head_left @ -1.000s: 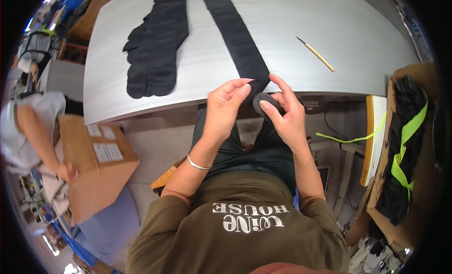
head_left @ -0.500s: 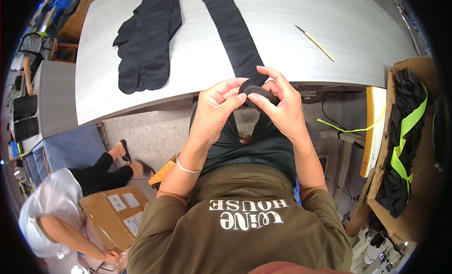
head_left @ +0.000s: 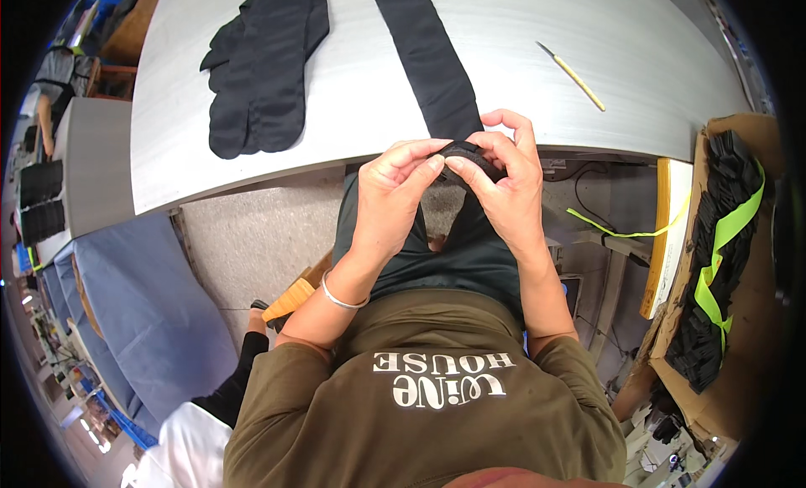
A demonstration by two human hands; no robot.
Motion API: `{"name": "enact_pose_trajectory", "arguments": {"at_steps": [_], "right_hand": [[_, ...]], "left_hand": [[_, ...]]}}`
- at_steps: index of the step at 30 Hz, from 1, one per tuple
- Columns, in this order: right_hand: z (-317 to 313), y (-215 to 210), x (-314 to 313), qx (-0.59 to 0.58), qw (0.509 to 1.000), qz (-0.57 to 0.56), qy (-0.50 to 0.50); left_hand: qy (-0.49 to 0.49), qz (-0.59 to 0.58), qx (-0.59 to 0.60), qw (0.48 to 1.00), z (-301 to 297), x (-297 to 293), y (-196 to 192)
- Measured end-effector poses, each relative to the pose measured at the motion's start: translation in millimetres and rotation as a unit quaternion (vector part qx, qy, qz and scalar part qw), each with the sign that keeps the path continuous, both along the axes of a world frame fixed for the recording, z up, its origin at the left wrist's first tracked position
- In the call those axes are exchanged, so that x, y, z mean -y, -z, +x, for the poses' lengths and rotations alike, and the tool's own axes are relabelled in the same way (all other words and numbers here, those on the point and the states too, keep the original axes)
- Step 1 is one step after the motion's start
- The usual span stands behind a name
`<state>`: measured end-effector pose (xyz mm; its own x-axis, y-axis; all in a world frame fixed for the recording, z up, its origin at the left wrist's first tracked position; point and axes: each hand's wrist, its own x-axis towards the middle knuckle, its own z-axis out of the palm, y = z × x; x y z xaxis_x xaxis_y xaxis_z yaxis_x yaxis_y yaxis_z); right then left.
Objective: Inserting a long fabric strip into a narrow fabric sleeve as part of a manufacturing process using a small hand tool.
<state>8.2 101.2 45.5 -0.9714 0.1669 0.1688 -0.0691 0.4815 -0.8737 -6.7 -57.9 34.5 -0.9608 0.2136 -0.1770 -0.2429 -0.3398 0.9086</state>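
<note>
Both hands' grips pinched tight on the rolled end of a long black stocking (head_left: 464, 156), left hand (head_left: 388, 194) and right hand (head_left: 504, 182) meeting just off the grey tabletop (head_left: 353, 85) edge. Rest of stocking stretched away across it. Further left, a black stocking pile (head_left: 260, 60); to the right, a yellow stick (head_left: 573, 75).

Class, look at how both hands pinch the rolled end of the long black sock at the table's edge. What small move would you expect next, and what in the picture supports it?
Probably another small turn of the roll up the sock. The left hand and right hand pinch the rolled end, while most of the long black sock lies flat and unrolled on the grey table.
</note>
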Motion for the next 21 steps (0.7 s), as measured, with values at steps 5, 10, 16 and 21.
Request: {"name": "enact_pose_trajectory", "arguments": {"at_steps": [5, 10, 16, 21], "right_hand": [[-0.3, -4.5, 3.5, -0.042, 0.998, 0.037, 0.004], [-0.7, -3.2, 1.1, -0.059, 0.996, 0.059, -0.029], [-4.5, -9.1, 0.4, -0.076, 0.995, 0.050, -0.050], [-7.1, 2.4, -4.9, -0.115, 0.984, 0.088, -0.105]], "left_hand": [[0.002, 0.004, 0.004, 1.000, 0.1, -1.2, 2.6], [0.004, 0.002, -0.003, 1.000, -0.5, -0.5, -1.2], [0.010, 0.007, 0.003, 1.000, 1.6, 1.6, 1.4], [0.009, -0.008, -0.018, 1.000, 1.8, 2.9, 2.8]]}}
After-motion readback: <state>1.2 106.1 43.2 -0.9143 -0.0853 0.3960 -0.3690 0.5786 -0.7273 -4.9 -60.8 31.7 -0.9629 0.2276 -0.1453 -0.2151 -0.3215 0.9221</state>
